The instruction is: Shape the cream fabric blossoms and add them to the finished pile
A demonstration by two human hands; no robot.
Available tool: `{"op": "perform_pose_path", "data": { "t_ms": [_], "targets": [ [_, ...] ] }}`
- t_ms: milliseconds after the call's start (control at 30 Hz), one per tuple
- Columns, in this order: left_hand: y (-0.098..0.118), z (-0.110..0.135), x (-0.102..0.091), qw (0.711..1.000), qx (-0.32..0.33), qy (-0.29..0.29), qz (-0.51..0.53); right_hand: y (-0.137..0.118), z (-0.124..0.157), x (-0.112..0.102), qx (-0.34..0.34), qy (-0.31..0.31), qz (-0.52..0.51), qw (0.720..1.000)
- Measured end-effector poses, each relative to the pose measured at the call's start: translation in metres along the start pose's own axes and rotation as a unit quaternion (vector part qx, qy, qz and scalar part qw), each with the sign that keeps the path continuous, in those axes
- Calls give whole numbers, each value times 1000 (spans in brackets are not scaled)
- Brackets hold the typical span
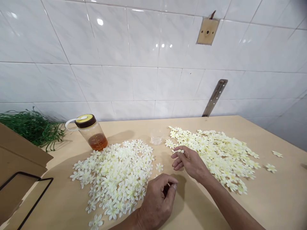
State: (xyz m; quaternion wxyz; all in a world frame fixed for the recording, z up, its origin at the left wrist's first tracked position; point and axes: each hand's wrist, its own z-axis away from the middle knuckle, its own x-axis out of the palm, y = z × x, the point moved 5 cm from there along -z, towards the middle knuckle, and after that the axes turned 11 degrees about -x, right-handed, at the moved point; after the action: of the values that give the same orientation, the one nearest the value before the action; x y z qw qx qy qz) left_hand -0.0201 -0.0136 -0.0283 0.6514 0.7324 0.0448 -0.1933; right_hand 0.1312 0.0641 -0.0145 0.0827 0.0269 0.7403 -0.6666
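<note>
Two heaps of small white fabric flowers lie on a tan table (275, 198). The left heap (115, 175) is whiter; the right heap (216, 153) is creamier with yellow centres. My right hand (189, 163) reaches to the near edge of the right heap and pinches one flower (178, 150) between thumb and fingertips. My left hand (157, 199) rests close to me beside the left heap, fingers curled to the thumb; something small may be pinched there, but I cannot tell. A single flower (159, 167) lies between the heaps.
A clear jar (92, 132) with a brown-yellow lid and amber liquid stands behind the left heap. A small clear cup (156, 136) sits between the heaps. Green plastic grass (31, 126) lies at far left by a cardboard box (16, 159). Stray flowers (271, 167) lie at right.
</note>
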Motion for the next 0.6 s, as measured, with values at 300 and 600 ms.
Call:
{"op": "perform_pose_path", "data": {
  "t_ms": [300,600],
  "targets": [
    [3,0,-1,1000,-5,-5,12,-2,6,0,21,-34,69,997],
    [3,-1,-2,999,-21,-10,28,-13,3,-7,-76,-24,256,963]
  ]
}}
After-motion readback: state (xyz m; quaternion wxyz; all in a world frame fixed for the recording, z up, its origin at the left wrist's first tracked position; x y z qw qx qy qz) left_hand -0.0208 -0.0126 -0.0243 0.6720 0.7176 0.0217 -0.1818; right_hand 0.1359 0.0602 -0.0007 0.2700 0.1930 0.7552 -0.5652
